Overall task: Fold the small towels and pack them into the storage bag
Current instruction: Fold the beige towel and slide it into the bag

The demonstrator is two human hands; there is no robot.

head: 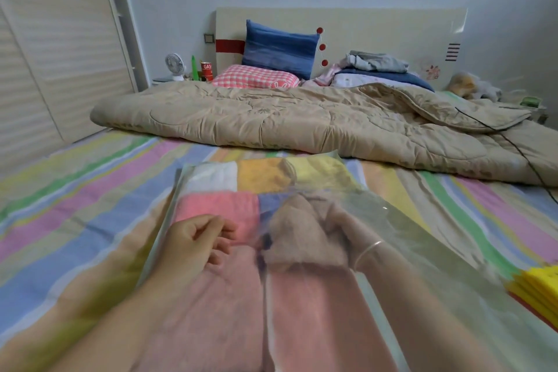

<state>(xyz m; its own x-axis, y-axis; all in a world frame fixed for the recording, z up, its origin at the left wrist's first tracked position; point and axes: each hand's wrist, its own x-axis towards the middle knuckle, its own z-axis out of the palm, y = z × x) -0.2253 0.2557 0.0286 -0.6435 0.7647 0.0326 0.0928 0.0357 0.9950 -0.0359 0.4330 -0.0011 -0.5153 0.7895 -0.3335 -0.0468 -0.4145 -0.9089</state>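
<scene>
a clear storage bag (pixel 371 208) lies flat on the striped sheet of the bed (pixel 90 190), its mouth towards the person. inside it, folded towels sit in two rows: a white towel (pixel 211 178), an orange towel (pixel 261 175) and a yellow towel (pixel 320 172) at the far end, with a pink towel (pixel 217 205) and a blue towel (pixel 270 202) just in front of them. the right hand (pixel 347 231), seen through the plastic film, reaches into the bag and grips a tan towel (pixel 297 235) beside the blue one. the left hand (pixel 196 238) rests at the bag's mouth near the pink towel, fingers loosely curled; whether it pinches the film cannot be told through the blur. a beige quilt (pixel 271 124) lies bunched beyond the bag, and a yellow stack (pixel 540 290) sits at the right edge.
</scene>
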